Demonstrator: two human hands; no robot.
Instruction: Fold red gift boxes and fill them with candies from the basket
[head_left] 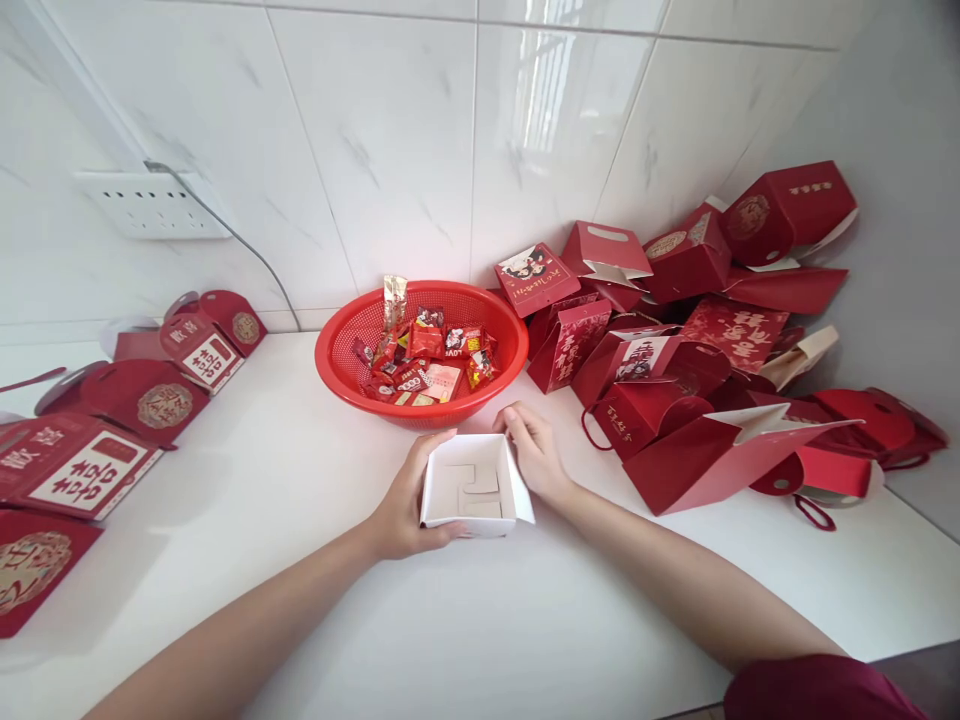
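Note:
A small cardboard gift box (471,485) stands in front of the basket with its white inside facing up. Tucked flaps show at its bottom, and one side flap leans out on the right. My left hand (412,500) is wrapped round the box's left side, thumb along the near wall. At the far right corner, my right hand (534,450) is closed with curled fingers against the box's edge; its fingertips are partly hidden. Just beyond both hands is a red plastic basket (330,365) holding several wrapped candies (427,342).
Red gift boxes and bags (690,390) lie heaped on the right, against the wall. Several red boxes (169,400) line the left side of the white table (262,480). A power strip (154,205) with a grey cable (232,235) is on the tiled wall.

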